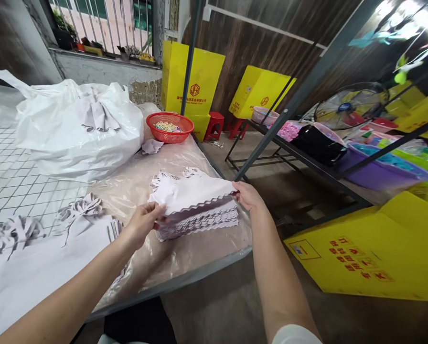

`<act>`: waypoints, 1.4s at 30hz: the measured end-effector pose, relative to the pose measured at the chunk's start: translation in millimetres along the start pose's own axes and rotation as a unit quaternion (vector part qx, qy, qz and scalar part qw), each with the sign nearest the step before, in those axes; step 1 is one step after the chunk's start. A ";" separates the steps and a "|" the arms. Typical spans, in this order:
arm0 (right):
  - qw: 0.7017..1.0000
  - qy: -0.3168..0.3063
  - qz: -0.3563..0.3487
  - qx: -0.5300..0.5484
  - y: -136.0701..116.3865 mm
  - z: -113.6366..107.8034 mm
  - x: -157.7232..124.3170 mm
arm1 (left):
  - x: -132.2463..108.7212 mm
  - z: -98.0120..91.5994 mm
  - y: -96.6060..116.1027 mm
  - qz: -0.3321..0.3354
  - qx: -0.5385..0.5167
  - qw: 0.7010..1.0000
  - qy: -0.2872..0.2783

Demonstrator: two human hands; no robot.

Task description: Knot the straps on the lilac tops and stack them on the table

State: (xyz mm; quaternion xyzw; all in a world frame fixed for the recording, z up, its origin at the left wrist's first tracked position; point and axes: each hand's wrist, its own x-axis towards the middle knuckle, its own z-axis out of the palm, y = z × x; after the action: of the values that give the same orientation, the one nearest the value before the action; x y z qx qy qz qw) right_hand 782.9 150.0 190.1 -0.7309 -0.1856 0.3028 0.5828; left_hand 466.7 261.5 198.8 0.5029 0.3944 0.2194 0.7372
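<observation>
A pale grey cloth piece (196,190) with a zigzag-cut front edge is stretched between my two hands. My left hand (147,220) pinches its near left corner. At the right corner, my right hand (248,195) grips the same edge between thumb and fingers. Just beneath lies a stack of similar cloth pieces (203,220), their wavy edges facing me; the held piece's front edge is lifted slightly off it. To the left of my left forearm, more pale cloth (49,267) is spread out, with bunched, fringe-like strips along its far side.
Plastic sheeting covers the table (188,265). Behind the stack are a red basket (170,128) and a bulging white plastic bag (81,143). A metal post (267,138) rises right of the table. Beyond it stand a rack with a purple tub (379,167) and a yellow box (375,253).
</observation>
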 end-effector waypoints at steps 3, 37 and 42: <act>0.998 0.018 0.004 -0.053 21.6 -5.5 -11.2 | -6.7 -3.7 -14.5 -0.027 0.056 0.998 0.012; 0.815 0.066 -0.149 -0.556 58.5 49.2 -3.0 | 58.6 1.0 -51.5 0.256 0.614 0.747 -0.005; 0.822 0.140 -0.258 -0.488 37.4 69.5 -36.1 | 25.1 -31.7 -45.8 0.327 0.587 0.736 0.075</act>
State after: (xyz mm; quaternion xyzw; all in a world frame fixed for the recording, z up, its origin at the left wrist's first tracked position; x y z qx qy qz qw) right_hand 707.1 169.5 152.7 -0.8795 -0.4079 -0.0946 0.2261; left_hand 452.8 279.4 142.1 0.9159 0.3100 0.2089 0.1459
